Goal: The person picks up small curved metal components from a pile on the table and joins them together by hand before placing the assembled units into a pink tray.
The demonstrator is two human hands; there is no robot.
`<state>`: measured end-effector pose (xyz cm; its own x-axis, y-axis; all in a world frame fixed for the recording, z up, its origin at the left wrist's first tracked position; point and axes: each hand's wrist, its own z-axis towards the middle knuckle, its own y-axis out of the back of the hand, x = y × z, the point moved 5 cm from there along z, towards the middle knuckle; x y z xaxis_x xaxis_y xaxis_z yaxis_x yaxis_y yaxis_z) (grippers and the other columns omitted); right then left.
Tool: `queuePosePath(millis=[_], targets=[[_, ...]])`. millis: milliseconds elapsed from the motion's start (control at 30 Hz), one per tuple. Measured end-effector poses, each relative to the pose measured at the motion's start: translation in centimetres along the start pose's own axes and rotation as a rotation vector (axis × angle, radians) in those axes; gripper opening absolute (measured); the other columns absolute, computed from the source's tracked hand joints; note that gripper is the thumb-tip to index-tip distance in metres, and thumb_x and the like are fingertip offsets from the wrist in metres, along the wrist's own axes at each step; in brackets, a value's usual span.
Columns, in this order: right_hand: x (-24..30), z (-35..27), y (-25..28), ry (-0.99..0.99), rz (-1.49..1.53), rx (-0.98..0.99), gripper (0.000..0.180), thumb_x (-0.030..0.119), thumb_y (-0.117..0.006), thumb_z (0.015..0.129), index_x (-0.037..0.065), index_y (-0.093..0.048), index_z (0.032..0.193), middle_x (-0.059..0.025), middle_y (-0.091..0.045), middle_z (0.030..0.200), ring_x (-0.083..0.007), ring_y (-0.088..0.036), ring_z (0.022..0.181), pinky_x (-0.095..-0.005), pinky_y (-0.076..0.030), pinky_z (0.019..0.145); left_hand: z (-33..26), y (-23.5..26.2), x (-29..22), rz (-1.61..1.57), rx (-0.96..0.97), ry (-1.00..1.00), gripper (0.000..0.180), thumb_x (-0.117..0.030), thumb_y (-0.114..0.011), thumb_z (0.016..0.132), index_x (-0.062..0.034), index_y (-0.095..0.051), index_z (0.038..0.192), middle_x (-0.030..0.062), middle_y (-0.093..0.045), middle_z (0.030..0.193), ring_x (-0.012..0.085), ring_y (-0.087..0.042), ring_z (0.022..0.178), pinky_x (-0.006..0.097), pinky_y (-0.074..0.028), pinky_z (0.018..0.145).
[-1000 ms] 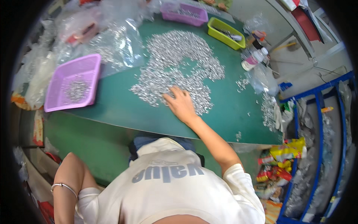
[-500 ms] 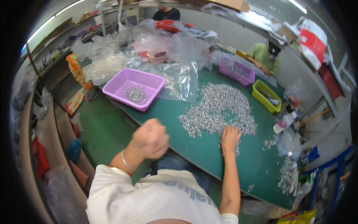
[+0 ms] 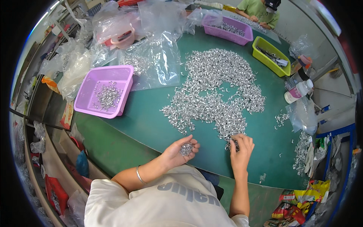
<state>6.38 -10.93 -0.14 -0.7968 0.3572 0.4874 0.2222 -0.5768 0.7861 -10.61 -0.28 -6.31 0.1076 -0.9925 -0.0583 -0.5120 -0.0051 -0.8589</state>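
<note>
Since 0.5 s ago, the left hand (image 3: 180,152) changes from a blurred fist to a cupped palm, turned up and standing still; the right hand (image 3: 242,151) is at the near tip of the pile (image 3: 217,70) in both frames.

Now, in the head view, the near edge of the green table (image 3: 151,111) slants down from left to right, and the left wrist crosses it. Green tabletop shows as a strip between this edge and the pile, as a wider patch between the pile and the lilac basket (image 3: 87,94), and as a band right of the pile, up to the scattered bits (image 3: 301,151). A purple bin (image 3: 227,36) and a lime bin (image 3: 268,62) bound the far side; a bottle (image 3: 298,91) stands near the right edge, beside a clear bag (image 3: 302,113). At the far end, a co-worker (image 3: 245,6) sits with 2 hands on the work there.

Small silver pieces (image 3: 186,149) lie in the left palm, fingers curled around them. The pile spreads ahead of both hands, just beyond the left fingertips. The right thumb and fingers bend down onto its tip; whether they grip any, I cannot tell.
</note>
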Motion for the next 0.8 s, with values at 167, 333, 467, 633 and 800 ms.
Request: queuePosePath(millis=[167,333,467,633,800], targets=[[3.0,2.4,-3.4,0.083,0.030,0.067,0.018,0.007,-0.065,0.071,0.006,-0.061,0.088,-0.0055,-0.056,0.091,-0.0243,-0.048,0.086,-0.0355,-0.034,0.074,0.8,0.8,0.5,-0.062,-0.026,0.058,0.027,-0.027,-0.052,0.089,-0.0039,-0.057,0.074,0.0096,-0.057,0.084,0.0164,-0.054,0.074,0.024,-0.047,0.060],[6.5,5.1,-7.5,0.223,-0.073,0.203,0.024,0.012,-0.065,0.071,0.007,-0.059,0.094,-0.0056,-0.052,0.096,-0.0226,-0.046,0.089,-0.0375,-0.033,0.075,0.6,0.7,-0.6,0.091,-0.116,0.000,0.026,-0.023,-0.048,0.091,-0.0013,-0.060,0.082,0.0104,-0.055,0.084,0.0142,-0.051,0.068,0.023,-0.043,0.053],[5.7,5.4,-9.3,0.220,-0.136,0.251,0.024,0.014,-0.065,0.072,0.007,-0.059,0.094,-0.0054,-0.050,0.099,-0.0220,-0.044,0.091,-0.0368,-0.032,0.076,0.2,0.1,-2.1,0.338,-0.097,-0.093,0.022,-0.018,-0.051,0.090,0.0011,-0.061,0.091,0.0069,-0.055,0.075,0.0105,-0.047,0.059,0.021,-0.035,0.046],[4.0,5.5,-7.4,-0.070,0.400,0.095,0.021,-0.002,-0.068,0.067,0.004,-0.056,0.083,-0.0041,-0.056,0.075,-0.0161,-0.047,0.067,-0.0273,-0.037,0.060,0.3,0.1,-3.2,0.477,-0.089,-0.183,0.018,-0.013,-0.053,0.088,0.0026,-0.060,0.095,0.0032,-0.051,0.065,0.0075,-0.043,0.052,0.020,-0.030,0.044],[1.4,2.4,-7.8,-0.629,1.067,0.220,0.006,0.003,-0.059,0.082,0.000,-0.057,0.087,-0.0041,-0.060,0.080,-0.0067,-0.045,0.057,-0.0192,-0.037,0.052,1.3,-1.1,-3.4,0.674,-0.116,-0.284,0.014,-0.008,-0.057,0.084,0.0018,-0.061,0.094,-0.0002,-0.051,0.066,0.0053,-0.042,0.055,0.019,-0.031,0.047]])
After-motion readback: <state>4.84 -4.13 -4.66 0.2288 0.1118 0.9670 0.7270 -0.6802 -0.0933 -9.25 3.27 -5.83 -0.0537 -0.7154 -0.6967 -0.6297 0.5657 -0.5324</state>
